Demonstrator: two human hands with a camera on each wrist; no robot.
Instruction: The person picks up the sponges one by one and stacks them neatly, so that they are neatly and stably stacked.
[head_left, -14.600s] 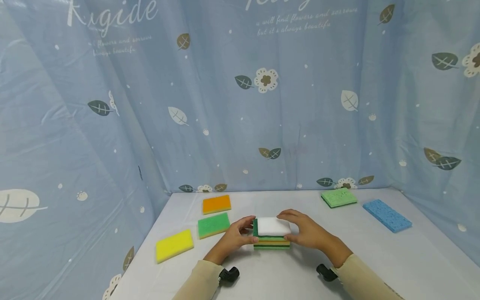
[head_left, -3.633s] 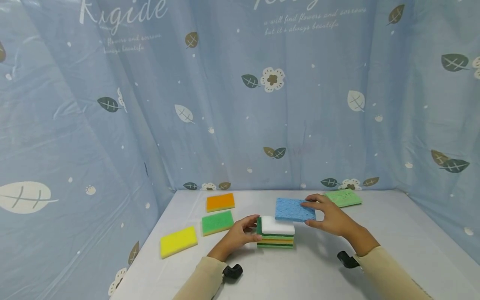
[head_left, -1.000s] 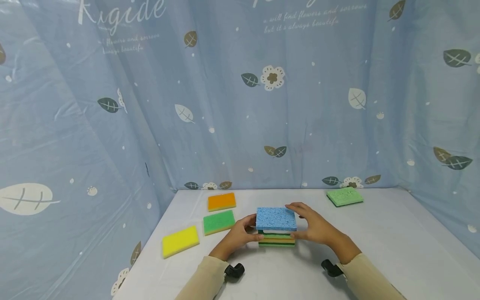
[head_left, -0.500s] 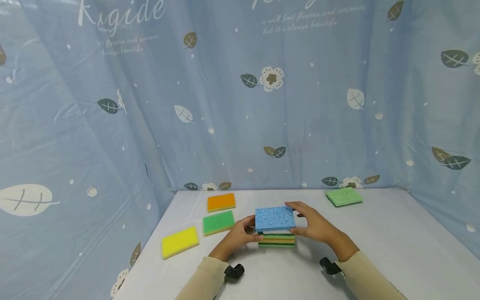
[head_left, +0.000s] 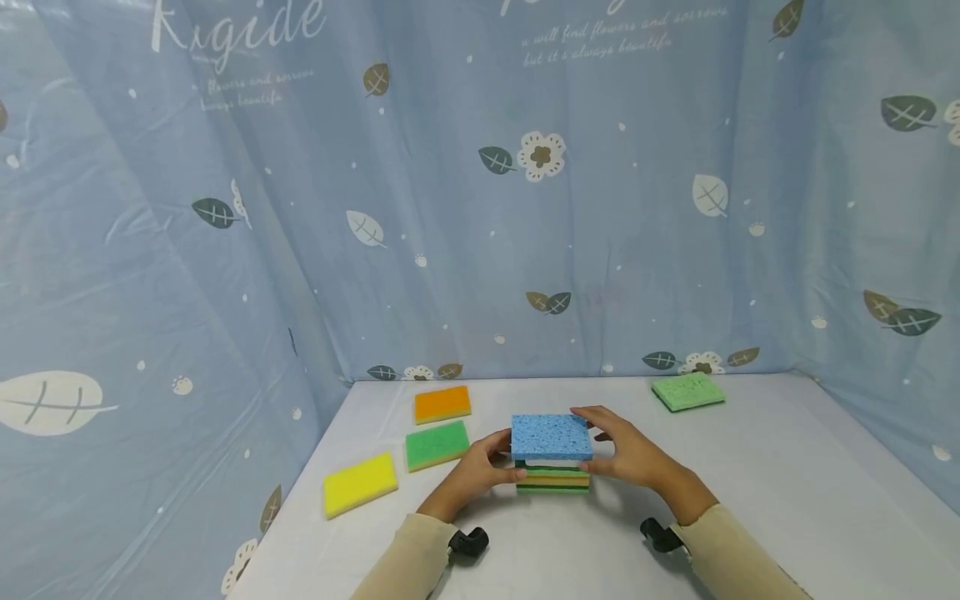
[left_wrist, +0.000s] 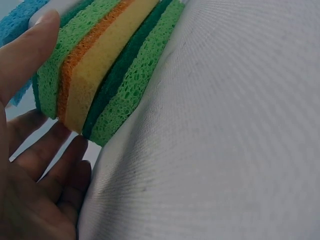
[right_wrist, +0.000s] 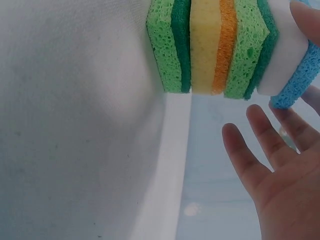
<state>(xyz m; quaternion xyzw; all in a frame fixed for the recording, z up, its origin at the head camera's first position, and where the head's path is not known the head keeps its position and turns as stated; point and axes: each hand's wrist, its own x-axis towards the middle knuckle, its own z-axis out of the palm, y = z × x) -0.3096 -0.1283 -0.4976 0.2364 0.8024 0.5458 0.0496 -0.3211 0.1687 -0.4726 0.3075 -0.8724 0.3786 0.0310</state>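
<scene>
A stack of sponges stands on the white table, with a blue sponge (head_left: 551, 436) topmost. Under the blue one come a white sponge (right_wrist: 285, 55), a green sponge (right_wrist: 245, 60) with a dark green layer, a yellow-and-orange sponge (left_wrist: 92, 75), and another green sponge (left_wrist: 137, 70) at the bottom. My left hand (head_left: 476, 475) holds the stack's left side, thumb in front and fingers behind. At the right, my right hand (head_left: 633, 454) pinches the blue sponge between thumb and fingers; the right wrist view shows its other fingers spread off the stack.
On the left of the table (head_left: 600, 554) lie a yellow sponge (head_left: 361, 486), a green sponge (head_left: 437, 446) and an orange sponge (head_left: 442, 404). A light green sponge (head_left: 688, 392) lies at the back right. A blue patterned curtain (head_left: 450, 208) hangs behind the table.
The blue sponge, earlier on the table at the right, was carried over by my right hand onto the white sponge. Over the last second it shifted and tilted slightly, then levelled. My left hand stayed.
</scene>
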